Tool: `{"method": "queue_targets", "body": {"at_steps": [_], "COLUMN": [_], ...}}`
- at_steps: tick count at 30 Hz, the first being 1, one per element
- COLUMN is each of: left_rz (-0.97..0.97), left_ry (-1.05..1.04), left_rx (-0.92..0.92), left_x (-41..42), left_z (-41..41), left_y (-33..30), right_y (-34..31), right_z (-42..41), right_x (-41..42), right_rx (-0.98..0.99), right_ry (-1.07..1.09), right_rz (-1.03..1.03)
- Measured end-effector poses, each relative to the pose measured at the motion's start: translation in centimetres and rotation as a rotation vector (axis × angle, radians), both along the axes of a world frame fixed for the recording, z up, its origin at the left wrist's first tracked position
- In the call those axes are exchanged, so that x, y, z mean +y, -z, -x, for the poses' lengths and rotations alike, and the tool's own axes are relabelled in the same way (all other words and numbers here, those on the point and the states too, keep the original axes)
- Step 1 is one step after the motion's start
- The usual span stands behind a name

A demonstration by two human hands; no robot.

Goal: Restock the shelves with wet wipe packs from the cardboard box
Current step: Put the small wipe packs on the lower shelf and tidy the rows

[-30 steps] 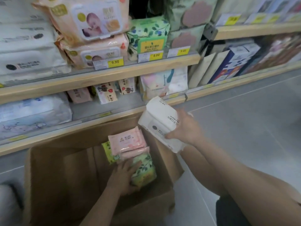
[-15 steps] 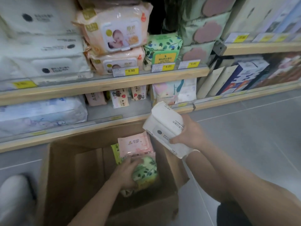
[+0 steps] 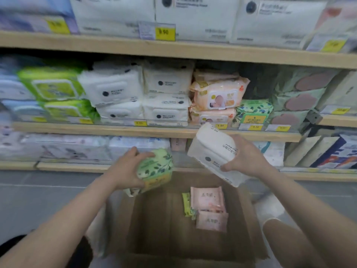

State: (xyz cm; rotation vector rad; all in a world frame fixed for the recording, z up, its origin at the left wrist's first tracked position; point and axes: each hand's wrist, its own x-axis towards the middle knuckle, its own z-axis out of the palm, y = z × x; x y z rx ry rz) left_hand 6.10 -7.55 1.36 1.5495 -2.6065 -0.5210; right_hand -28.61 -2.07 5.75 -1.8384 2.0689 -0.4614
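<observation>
Shelves fill upper frame, stocked with white, green, peach wipe packs behind yellow price tags. Cardboard box open at lower centre, holding two pink packs and thin green pack against its right side. White pack right of centre, tilted, clasped by right hand. Green leaf-print pack above box's left rim, gripped by left hand, fingers curled over its top.
</observation>
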Motion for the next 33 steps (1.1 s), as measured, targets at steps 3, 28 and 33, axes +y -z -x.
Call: {"method": "queue_targets", "body": {"at_steps": [3,28,33], "left_rz": [0.074,0.279,0.266], "left_ry": [-0.073,-0.277,-0.271], "left_rx": [0.014,0.288,0.312], "left_x": [0.3,-5.3,-5.1], "left_z": [-3.4,-9.0,-8.2], "left_y": [-2.4,-4.4,-4.2], "right_y": [-0.8,-8.3,-3.2], "right_z": [-3.0,-14.3,-17.9], "right_x": [-1.8,-22.8,-20.1], "right_rx": [0.034,0.622,0.737], "right_ry": [-0.055,-0.441,-0.426], "right_rz": [0.025,0.249,0.48]}}
